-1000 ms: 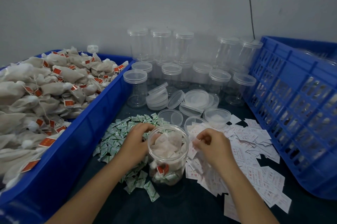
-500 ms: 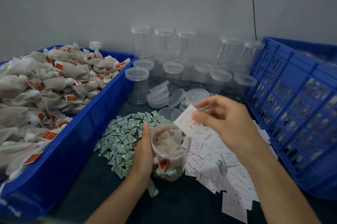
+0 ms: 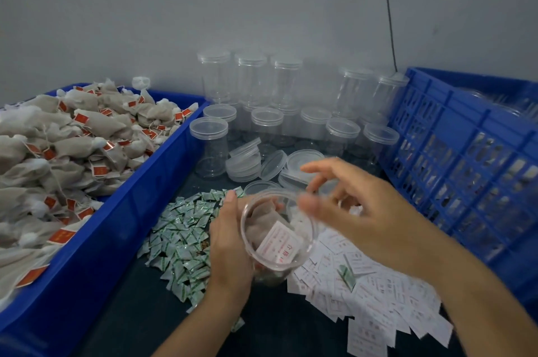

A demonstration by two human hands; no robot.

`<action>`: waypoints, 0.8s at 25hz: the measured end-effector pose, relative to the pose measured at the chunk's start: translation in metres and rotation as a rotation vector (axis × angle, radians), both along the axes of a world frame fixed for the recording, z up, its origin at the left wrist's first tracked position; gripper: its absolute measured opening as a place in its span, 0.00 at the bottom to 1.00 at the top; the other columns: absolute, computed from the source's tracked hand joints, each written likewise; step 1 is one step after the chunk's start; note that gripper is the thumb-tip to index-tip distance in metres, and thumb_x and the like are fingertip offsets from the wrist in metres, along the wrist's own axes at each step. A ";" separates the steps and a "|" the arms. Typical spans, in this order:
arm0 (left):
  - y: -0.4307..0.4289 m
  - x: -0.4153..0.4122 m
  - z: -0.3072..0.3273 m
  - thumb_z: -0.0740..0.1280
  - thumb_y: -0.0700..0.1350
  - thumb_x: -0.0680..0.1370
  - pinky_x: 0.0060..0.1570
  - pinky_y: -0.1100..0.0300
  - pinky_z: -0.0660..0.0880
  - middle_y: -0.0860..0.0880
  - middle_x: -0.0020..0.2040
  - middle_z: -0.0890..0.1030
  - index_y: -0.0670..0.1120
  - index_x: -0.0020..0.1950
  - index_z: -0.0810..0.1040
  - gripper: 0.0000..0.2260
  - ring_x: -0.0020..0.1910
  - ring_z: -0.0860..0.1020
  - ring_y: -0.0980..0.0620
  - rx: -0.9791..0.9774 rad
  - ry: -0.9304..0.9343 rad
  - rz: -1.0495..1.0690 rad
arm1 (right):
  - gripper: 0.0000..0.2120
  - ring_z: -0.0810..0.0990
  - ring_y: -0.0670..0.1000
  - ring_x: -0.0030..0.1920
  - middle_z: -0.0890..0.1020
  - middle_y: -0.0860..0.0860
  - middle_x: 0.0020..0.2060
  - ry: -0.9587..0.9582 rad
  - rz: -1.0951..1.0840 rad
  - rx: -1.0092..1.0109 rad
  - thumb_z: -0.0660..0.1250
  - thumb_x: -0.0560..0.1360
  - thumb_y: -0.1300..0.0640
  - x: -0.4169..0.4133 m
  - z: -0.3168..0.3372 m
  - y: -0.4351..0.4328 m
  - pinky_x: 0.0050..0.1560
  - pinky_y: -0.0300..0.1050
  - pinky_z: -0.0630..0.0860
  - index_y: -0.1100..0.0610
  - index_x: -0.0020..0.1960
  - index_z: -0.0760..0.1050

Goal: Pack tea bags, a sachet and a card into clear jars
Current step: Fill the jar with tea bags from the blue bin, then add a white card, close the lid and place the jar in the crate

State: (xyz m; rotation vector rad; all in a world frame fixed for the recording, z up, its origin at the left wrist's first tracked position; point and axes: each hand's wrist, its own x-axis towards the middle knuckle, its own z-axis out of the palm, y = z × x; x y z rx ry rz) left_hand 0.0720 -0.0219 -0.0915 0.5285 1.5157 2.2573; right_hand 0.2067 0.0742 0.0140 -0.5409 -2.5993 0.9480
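The left hand [image 3: 230,243] gripped the jar [image 3: 275,268] round its wall, mouth tipped toward the wearer. Tea bags [image 3: 262,220] filled it, and a card [image 3: 278,243] lay flat on top, just under the rim. Whether a sachet sat beneath could not be told. The right hand [image 3: 358,205] hovered at 2 o'clock from the jar mouth, fingers spread and loosely bent, apparently holding nothing, though it was blurred.

The step in hand looked like seating the card and then capping. To do it well, the card should be pressed below the rim so no corner catches the lid's seat. The jar should come upright before capping, with the grip kept low on the wall, away from the rim.

Loose lids [image 3: 302,161] lay at 12 o'clock from the jar, near the right hand. Behind them stood empty jars [image 3: 267,124], close together and likely easy to knock on a long reach. The bin [image 3: 116,211] wall closed the 9 o'clock side and the crate [image 3: 465,153] the 3 o'clock side. Sachets [image 3: 180,237] lay just beside the left hand at 9 o'clock, and spare cards [image 3: 372,292] spread under the right forearm at 4 o'clock. Bare table showed only at 6 o'clock, so lifting clear probably suited better than sliding.
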 end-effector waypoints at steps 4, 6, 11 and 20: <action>0.021 0.029 0.037 0.50 0.58 0.83 0.52 0.71 0.73 0.51 0.45 0.84 0.54 0.41 0.83 0.25 0.48 0.80 0.59 -0.060 0.268 0.042 | 0.51 0.73 0.34 0.53 0.65 0.28 0.62 -0.227 0.067 0.510 0.56 0.57 0.14 0.023 0.023 -0.009 0.48 0.32 0.71 0.32 0.75 0.48; 0.040 0.040 0.061 0.49 0.58 0.82 0.55 0.61 0.75 0.51 0.45 0.85 0.57 0.45 0.84 0.24 0.50 0.81 0.55 -0.001 0.314 -0.102 | 0.47 0.76 0.36 0.49 0.69 0.32 0.59 -0.157 0.003 0.638 0.54 0.61 0.17 0.031 0.040 0.004 0.47 0.33 0.73 0.38 0.74 0.56; 0.093 0.059 0.103 0.54 0.48 0.84 0.45 0.73 0.75 0.59 0.49 0.83 0.51 0.60 0.78 0.14 0.49 0.80 0.65 0.052 0.499 -0.403 | 0.43 0.77 0.32 0.42 0.79 0.36 0.49 0.010 -0.317 0.433 0.60 0.56 0.20 0.068 0.111 0.095 0.42 0.35 0.69 0.38 0.66 0.73; 0.135 0.050 0.060 0.63 0.35 0.79 0.46 0.71 0.73 0.57 0.48 0.83 0.52 0.49 0.81 0.12 0.50 0.79 0.63 -0.145 0.511 -0.323 | 0.41 0.76 0.56 0.61 0.75 0.53 0.62 0.184 -0.884 0.389 0.78 0.66 0.40 0.105 0.152 0.283 0.54 0.47 0.69 0.53 0.71 0.65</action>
